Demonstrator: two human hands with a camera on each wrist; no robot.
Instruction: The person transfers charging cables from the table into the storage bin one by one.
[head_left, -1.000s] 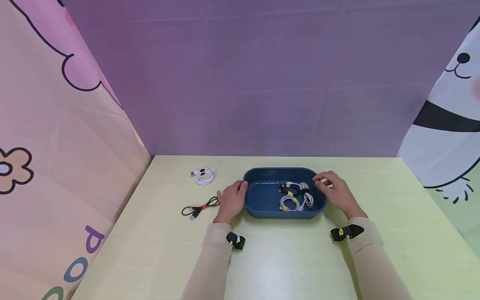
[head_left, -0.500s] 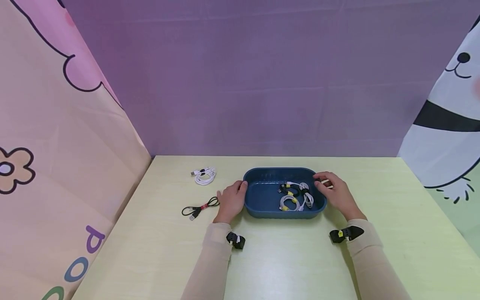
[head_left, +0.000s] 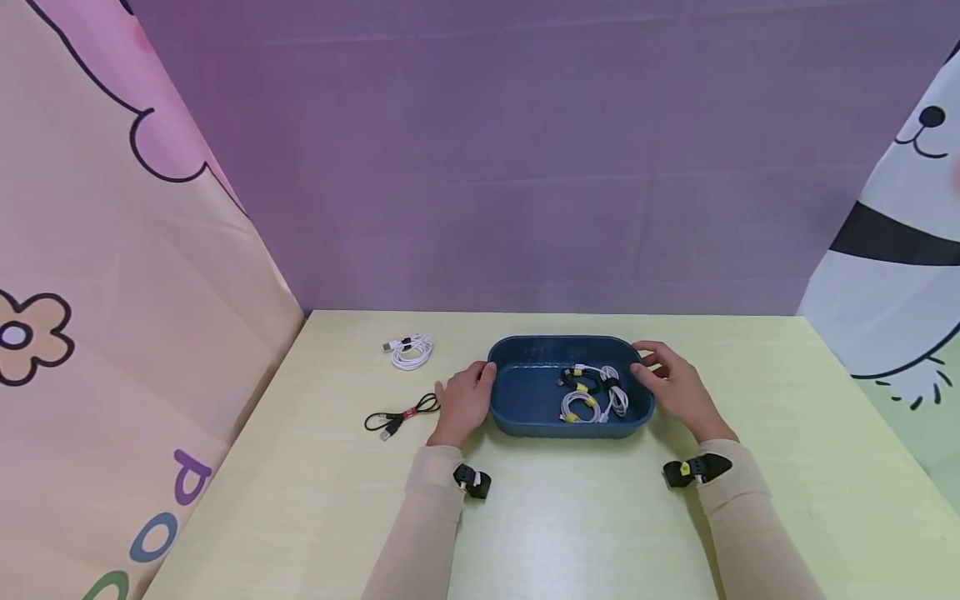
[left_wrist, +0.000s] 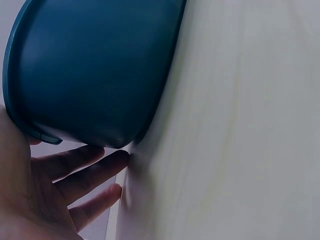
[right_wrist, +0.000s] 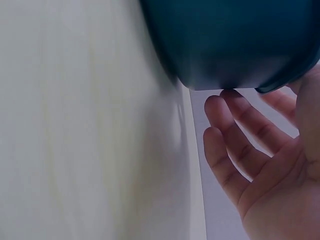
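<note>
A dark blue oblong plastic bin (head_left: 525, 404) stands on the table. Several coiled cables lie in its right half: a white cable (head_left: 618, 402), a grey-white cable (head_left: 564, 408) with yellow ties, and a black cable (head_left: 588, 387). At the bin's left end my left hand (head_left: 463, 404) grips the rim, thumb on top; in the left wrist view its fingers (left_wrist: 82, 180) reach along the outer wall. My right hand (head_left: 678, 390) holds the right end, thumb at the rim; the right wrist view shows its fingers (right_wrist: 250, 122) below the rim on the outside.
Left of the bin, a coiled white cable (head_left: 410, 353) lies toward the back of the table (head_left: 570, 517). A black cable (head_left: 390, 421) with a red tie lies nearer, beside my left hand. A purple backdrop (head_left: 480, 167) rises behind the table's far edge.
My right hand has shifted slightly right, its thumb moving from over the bin's inside to the rim. The left hand, bin and cables stay where they were.
</note>
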